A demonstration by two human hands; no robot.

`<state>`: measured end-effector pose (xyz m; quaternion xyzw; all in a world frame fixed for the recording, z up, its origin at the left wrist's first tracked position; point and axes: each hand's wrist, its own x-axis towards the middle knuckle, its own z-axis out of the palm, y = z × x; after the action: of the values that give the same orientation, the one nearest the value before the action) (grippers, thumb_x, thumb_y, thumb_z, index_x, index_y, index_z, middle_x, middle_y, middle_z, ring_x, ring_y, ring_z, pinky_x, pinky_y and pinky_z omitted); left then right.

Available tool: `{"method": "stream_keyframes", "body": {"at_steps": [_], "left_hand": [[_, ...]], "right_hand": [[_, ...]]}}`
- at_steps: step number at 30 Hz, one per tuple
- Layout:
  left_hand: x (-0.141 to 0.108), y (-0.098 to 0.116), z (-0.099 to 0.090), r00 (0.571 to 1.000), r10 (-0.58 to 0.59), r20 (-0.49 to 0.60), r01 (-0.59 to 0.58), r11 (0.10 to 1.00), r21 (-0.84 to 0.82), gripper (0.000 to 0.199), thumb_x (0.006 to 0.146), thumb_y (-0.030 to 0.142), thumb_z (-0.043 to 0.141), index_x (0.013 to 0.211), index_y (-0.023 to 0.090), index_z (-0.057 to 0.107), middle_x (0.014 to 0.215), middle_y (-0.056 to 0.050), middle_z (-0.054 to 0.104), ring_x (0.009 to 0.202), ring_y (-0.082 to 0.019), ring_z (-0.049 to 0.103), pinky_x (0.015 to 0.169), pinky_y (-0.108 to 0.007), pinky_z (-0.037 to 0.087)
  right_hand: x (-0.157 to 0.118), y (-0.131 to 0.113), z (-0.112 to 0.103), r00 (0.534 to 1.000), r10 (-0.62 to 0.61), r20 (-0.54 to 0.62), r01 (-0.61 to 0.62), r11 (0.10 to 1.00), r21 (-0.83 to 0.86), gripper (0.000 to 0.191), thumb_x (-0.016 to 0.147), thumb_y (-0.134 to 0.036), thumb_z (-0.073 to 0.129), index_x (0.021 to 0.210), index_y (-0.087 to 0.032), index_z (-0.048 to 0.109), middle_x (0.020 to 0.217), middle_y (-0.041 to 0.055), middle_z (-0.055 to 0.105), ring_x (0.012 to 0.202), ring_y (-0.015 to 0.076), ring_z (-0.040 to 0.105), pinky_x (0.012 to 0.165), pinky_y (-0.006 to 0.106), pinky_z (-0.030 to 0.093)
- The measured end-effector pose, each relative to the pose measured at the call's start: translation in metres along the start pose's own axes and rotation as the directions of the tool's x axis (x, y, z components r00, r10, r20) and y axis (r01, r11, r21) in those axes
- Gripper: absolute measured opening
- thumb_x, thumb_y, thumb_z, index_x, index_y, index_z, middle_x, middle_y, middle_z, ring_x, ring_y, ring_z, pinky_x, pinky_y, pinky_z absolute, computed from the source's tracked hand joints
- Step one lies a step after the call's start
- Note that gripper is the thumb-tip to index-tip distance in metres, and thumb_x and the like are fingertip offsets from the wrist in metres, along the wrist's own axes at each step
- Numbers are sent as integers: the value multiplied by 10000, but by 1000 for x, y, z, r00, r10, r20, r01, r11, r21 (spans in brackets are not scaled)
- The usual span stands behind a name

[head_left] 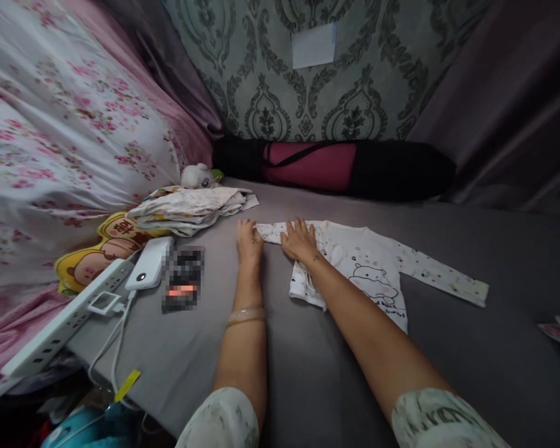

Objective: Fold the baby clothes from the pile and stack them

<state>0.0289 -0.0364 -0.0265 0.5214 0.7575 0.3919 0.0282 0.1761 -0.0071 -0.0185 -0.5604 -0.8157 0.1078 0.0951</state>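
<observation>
A white long-sleeved child's shirt point(378, 249) with small prints and a cartoon animal on its front lies spread on the grey bed sheet. My left hand point(249, 242) is closed at the cuff of the sleeve on the left, its fingertips curled over the end. Flat on the same sleeve, near the shoulder, rests my right hand point(299, 241) with its fingers stretched out. Bunched printed fabric with white ties point(307, 278) lies beside and under my right wrist. The other sleeve point(443, 274) stretches out to the right.
Left of my arms are a pile of folded cloth point(191, 208), a white power bank point(150, 264), a power strip point(70, 317) with cables and a blurred-out dark item point(183, 278). A black and red long bag point(317, 165) lies along the wall.
</observation>
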Motion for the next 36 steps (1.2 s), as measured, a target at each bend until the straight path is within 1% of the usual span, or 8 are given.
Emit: {"method": "stream_keyframes", "body": {"at_steps": [5,9,16,22,24,28,32,36], "left_hand": [[-6,21,12,943,235,237,-247,969,22,418,892,99,382,1261,172,564,1341,-101,576,1359,-250,399,1156,-473,220],[-12,23,17,905,190,380,-251,961,116,365,939,211,401,1271,178,551,1380,-148,527,1336,-279,417,1121,-504,267],[-16,15,1,954,-122,275,10,927,375,441,932,179,343,1333,264,507,1493,-86,402,1417,-308,264,1122,-625,166],[-14,20,-3,958,-160,240,61,926,373,466,884,116,375,1304,249,526,1475,-86,429,1424,-305,247,1109,-643,175],[-13,28,-3,963,-123,240,37,942,332,427,919,163,358,1309,216,525,1464,-110,442,1431,-312,233,1113,-645,156],[-18,52,2,946,53,320,-124,971,204,406,956,224,364,1339,188,493,1456,-118,459,1423,-300,264,1132,-631,96],[-33,76,15,872,240,427,-317,941,117,400,953,235,389,1340,210,485,1464,-101,454,1425,-269,276,1155,-586,82],[-49,86,31,780,345,521,-453,887,90,426,964,262,353,1369,175,451,1488,-131,412,1431,-264,263,1168,-546,92]], "right_hand": [[1,1,0,1000,-6,18,6,1000,2,595,979,-417,230,1482,-109,315,1562,170,237,1442,307,140,1137,535,69],[1,1,0,1000,-7,16,7,1000,2,593,978,-414,236,1481,-112,319,1563,166,238,1439,304,155,1137,533,78],[0,0,3,1000,9,-16,-9,1000,-24,581,974,-401,263,1482,-127,328,1558,150,261,1438,289,161,1140,519,85],[5,5,-6,997,-12,74,4,995,103,596,979,-426,251,1502,-141,283,1582,139,194,1460,277,102,1157,507,45],[4,14,-18,995,-19,99,-3,976,218,601,986,-437,206,1523,-169,222,1595,114,153,1466,254,87,1166,473,88],[-16,52,-45,996,87,-14,-79,955,288,614,984,-425,167,1532,-147,165,1602,105,121,1469,235,69,1172,455,115],[-53,100,-61,958,278,-73,-260,947,191,647,977,-446,161,1515,-87,199,1588,136,167,1465,265,82,1172,486,99],[-83,131,-60,896,443,-11,-441,893,90,692,977,-467,153,1507,-23,184,1587,165,140,1464,276,75,1178,468,68]]}}
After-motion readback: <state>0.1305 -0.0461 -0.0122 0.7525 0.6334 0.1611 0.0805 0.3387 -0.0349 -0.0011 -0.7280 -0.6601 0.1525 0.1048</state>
